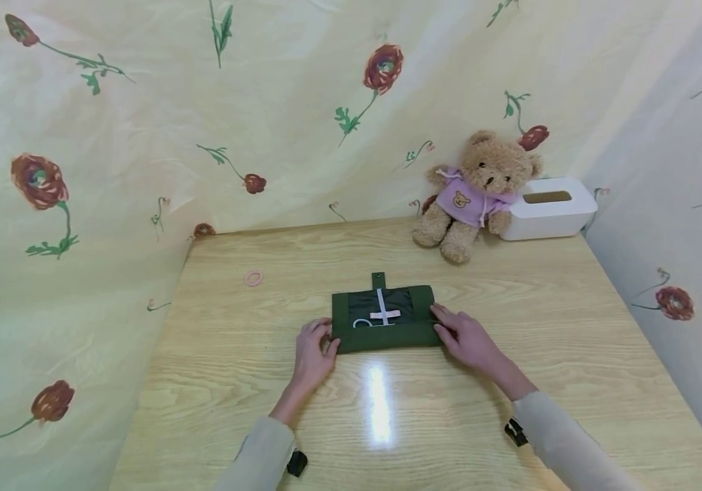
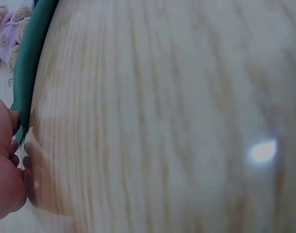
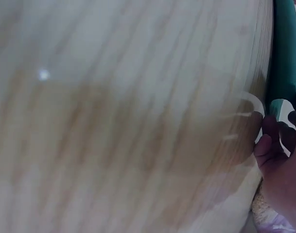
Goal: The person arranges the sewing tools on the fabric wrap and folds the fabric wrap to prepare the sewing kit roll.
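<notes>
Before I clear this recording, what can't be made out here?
Head view: pale loop, lower part hidden by green pouch.
Head view: markings on short pale strip, too small.
Left wrist view: left hand, cut off by left edge.
Right wrist view: teddy bear, cut off by bottom edge.

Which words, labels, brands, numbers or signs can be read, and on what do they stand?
None can be read.
Purple hoodie on the light-brown plush bear: bear-face picture, no legible lettering.
Pale patterned strip in the dark green fabric case: markings too small.
</notes>
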`<state>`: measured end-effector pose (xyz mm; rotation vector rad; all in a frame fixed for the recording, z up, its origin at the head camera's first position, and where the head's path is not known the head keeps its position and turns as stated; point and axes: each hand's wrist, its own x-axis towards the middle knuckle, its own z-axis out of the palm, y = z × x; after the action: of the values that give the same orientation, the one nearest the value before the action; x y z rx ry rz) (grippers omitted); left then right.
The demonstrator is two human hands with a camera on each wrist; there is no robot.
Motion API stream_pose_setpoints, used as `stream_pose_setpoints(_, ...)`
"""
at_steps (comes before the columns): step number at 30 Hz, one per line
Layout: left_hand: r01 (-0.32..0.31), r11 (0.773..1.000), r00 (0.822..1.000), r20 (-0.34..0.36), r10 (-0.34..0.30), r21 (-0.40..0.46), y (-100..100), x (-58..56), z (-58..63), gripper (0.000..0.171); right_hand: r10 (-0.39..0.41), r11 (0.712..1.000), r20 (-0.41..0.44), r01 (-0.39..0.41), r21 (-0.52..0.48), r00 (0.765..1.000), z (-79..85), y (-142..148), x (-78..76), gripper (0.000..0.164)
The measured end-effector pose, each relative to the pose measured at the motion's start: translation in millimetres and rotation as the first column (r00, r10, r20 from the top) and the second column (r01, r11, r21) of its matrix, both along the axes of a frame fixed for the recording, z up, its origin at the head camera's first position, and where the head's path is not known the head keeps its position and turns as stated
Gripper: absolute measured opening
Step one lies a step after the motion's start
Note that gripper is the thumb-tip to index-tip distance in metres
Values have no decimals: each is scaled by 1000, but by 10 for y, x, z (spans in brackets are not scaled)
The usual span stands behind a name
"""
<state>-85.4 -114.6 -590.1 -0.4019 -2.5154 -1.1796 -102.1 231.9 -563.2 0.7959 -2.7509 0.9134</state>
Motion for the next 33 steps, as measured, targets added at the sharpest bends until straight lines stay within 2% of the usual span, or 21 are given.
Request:
stream_pose_setpoints(5,36,998,998,60,-33,-51,10,-34,34,18,-13,997,31,10,81,999,32,-21,-25,43)
stream_pose_setpoints(8,51,992,989,146,-34,-116,25,-47,85,36,-18,993,34,14,113,999,45,-36,-29,42)
stream_pose_setpoints(11,78,975,976,216,-31,-210,37,-56,130,50,-26,990,36,21,140,999,51,-51,-31,42)
stream_pose_setpoints(14,95,946,971,238,-20,-310,44,-53,167,49,-49,985,32,43,166,998,78,-79,-21,41)
stream_pose_setpoints(19,49,906,977,208,43,-421,71,-46,189,45,-148,971,47,136,199,988,128,-145,-2,39)
stream_pose_setpoints(22,17,881,988,143,58,-472,99,-43,178,47,-211,959,78,191,207,974,136,-182,5,39)
stream_pose_setpoints(25,30,852,998,55,-1,-522,108,-50,159,52,-242,951,94,216,222,966,142,-205,7,40)
stream_pose_setpoints(27,55,832,998,15,-55,-552,93,-64,144,51,-240,951,96,214,224,966,143,-211,5,41)
stream_pose_setpoints(30,89,796,995,17,-98,-599,47,-82,125,47,-208,958,61,190,213,976,132,-206,-8,43)
stream_pose_setpoints(33,113,752,992,37,-117,-649,9,-85,125,52,-145,965,-38,150,214,989,113,-188,-24,47)
